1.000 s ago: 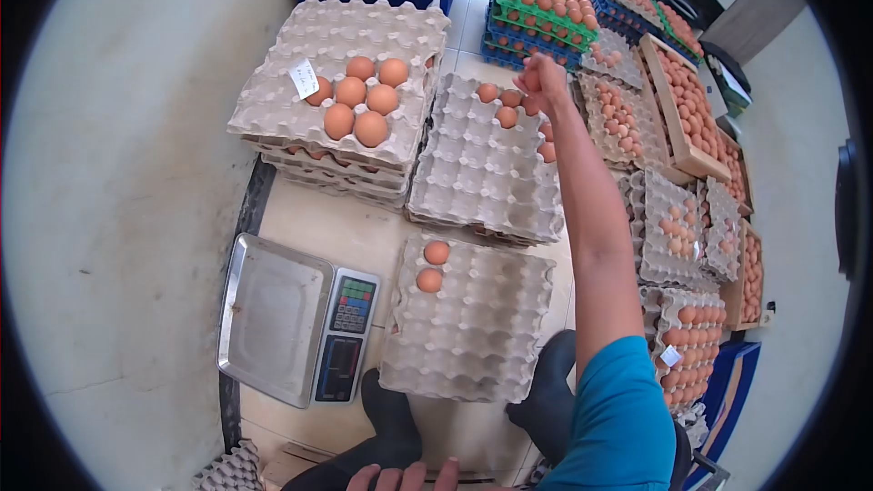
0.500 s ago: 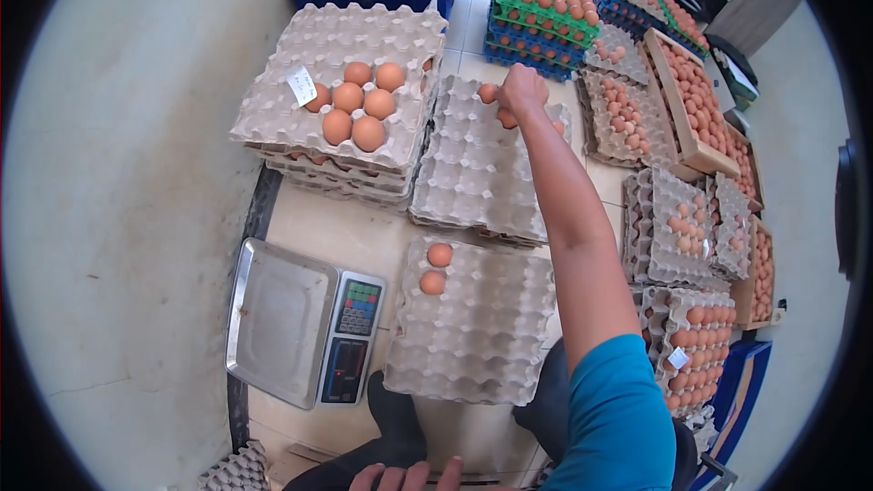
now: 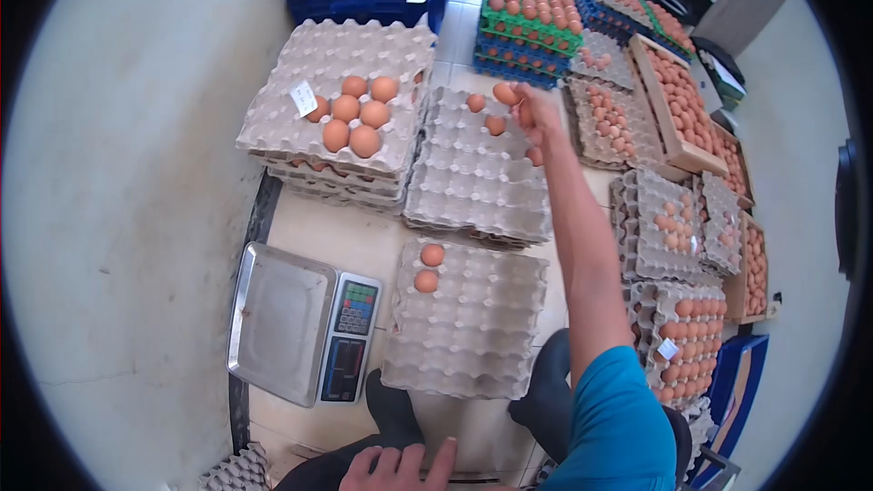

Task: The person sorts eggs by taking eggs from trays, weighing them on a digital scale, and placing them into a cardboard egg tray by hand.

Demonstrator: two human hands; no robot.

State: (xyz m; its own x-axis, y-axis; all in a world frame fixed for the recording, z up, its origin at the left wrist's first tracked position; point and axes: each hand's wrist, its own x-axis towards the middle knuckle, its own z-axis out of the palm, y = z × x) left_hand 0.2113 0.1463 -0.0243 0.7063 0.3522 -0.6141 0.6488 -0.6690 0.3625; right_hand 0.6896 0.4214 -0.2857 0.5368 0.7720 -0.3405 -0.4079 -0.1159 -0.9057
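Observation:
My right hand (image 3: 536,115) is closed on a brown egg (image 3: 506,93) above the back of the middle tray stack (image 3: 473,164). Other eggs sit around it in that tray, including one (image 3: 495,125) just to the left. My left hand (image 3: 400,468) rests near my leg at the bottom edge, fingers spread, with nothing visible in it. Between the two hands lies the front tray (image 3: 468,323), which has two eggs (image 3: 432,255) at its back left. On the left stack (image 3: 318,45), several eggs (image 3: 346,107) sit beside a white label (image 3: 303,99).
A scale (image 3: 309,323) with a steel pan stands at the left. Green and blue egg trays (image 3: 527,32) are stacked at the back. Wooden crates (image 3: 677,114) and more egg trays (image 3: 668,223) line the right. A blue bin (image 3: 364,2) stands at the back left.
My right hand has shifted slightly right and down from its spot half a second ago, and an egg now shows at its fingertips. My left hand shows more at the bottom edge.

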